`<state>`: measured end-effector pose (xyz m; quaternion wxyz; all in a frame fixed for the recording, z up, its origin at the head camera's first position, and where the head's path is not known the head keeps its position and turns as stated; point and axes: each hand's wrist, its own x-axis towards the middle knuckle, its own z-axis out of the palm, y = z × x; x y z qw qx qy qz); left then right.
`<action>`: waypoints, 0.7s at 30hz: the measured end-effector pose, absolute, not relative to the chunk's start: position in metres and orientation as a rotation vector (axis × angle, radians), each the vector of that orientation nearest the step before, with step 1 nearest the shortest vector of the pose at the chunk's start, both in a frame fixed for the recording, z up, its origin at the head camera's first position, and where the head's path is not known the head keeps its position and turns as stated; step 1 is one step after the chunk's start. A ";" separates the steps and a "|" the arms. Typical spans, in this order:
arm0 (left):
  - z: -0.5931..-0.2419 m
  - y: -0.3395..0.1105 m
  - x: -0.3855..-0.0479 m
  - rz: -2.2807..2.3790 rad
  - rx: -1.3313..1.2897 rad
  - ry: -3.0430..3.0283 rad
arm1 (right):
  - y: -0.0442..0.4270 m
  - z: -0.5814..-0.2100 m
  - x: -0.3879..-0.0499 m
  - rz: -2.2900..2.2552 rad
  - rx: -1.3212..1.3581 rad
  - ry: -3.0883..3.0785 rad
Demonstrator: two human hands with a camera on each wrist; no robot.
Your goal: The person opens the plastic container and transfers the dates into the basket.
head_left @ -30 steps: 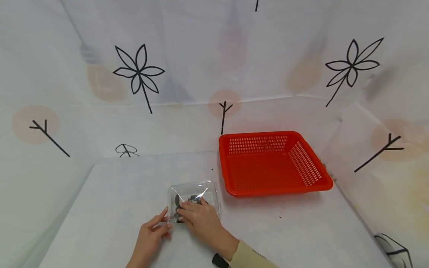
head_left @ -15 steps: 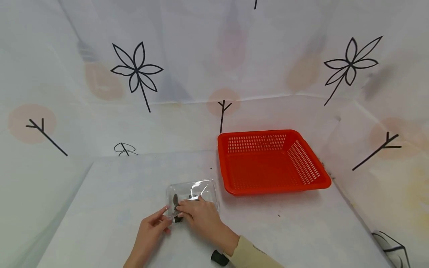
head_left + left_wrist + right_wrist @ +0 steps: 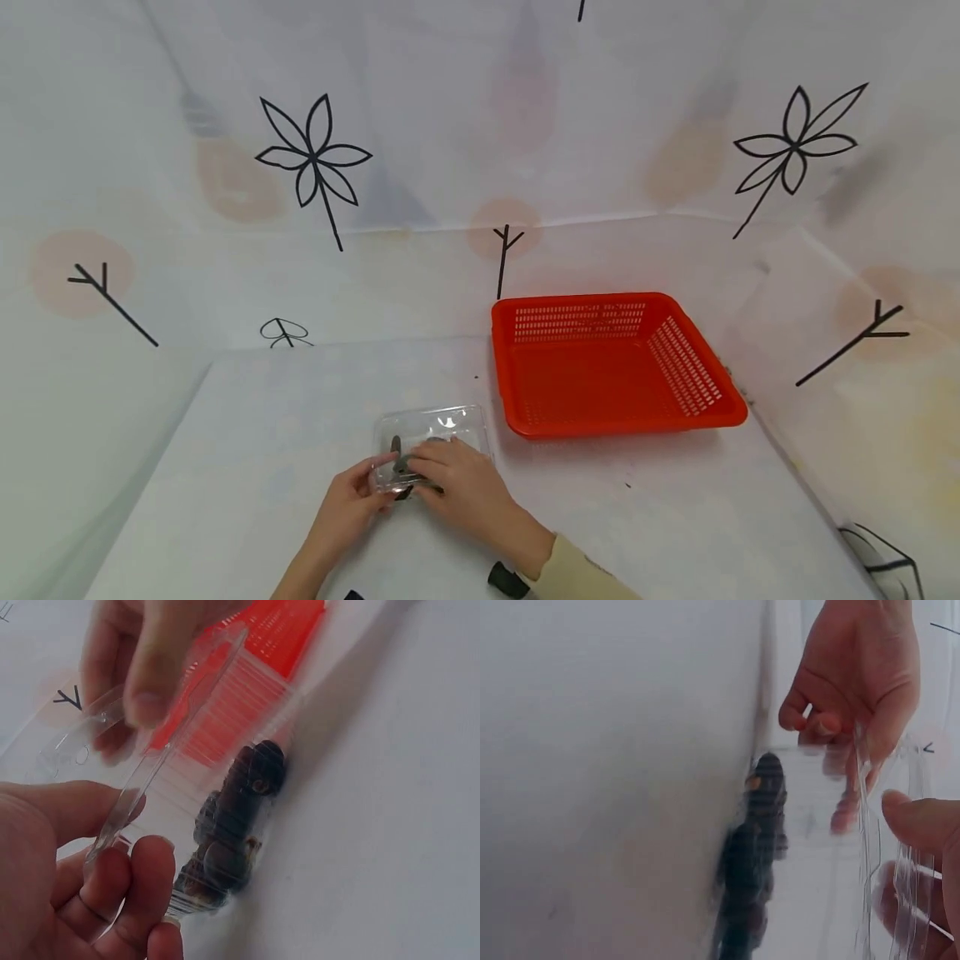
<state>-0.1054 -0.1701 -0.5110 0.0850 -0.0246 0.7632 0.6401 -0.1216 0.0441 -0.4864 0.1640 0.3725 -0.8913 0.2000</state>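
A clear plastic box (image 3: 459, 417) lies on the white-covered table, with dark, round to oblong fruit (image 3: 232, 817) like grapes inside. My left hand (image 3: 352, 504) grips the box's near left corner, thumb and fingers on either side of the rim in the left wrist view. My right hand (image 3: 472, 492) reaches over the box's near side with bent fingers. The right wrist view has its thumb in front of a clear lid edge (image 3: 907, 900) and its fingers behind, pinching it. In the head view, my right hand hides part of the box and fruit.
A red plastic basket (image 3: 570, 383) with slotted walls stands at the back right, just beyond the box. Behind the table hangs a pale cloth (image 3: 420, 100) printed with leaf and twig drawings. A black band (image 3: 507, 579) is at my right wrist.
My left hand has moved a little up and right, its fingertips now over the box's corner. The right hand has shifted slightly right, its fingers bending more.
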 end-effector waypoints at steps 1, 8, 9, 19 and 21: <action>-0.511 -0.170 -0.106 1.901 -0.070 2.271 | 0.049 -0.487 -0.121 0.553 1.055 -2.542; -0.512 -0.171 -0.109 1.861 -0.071 2.278 | 0.084 -0.499 -0.122 0.585 0.966 -2.493; -0.512 -0.170 -0.109 1.865 -0.065 2.273 | 0.088 -0.500 -0.123 0.612 0.969 -2.478; -0.512 -0.168 -0.111 1.870 -0.047 2.275 | 0.097 -0.502 -0.125 0.615 1.036 -2.368; -0.513 -0.168 -0.111 1.874 -0.045 2.264 | 0.098 -0.502 -0.125 0.598 1.044 -2.379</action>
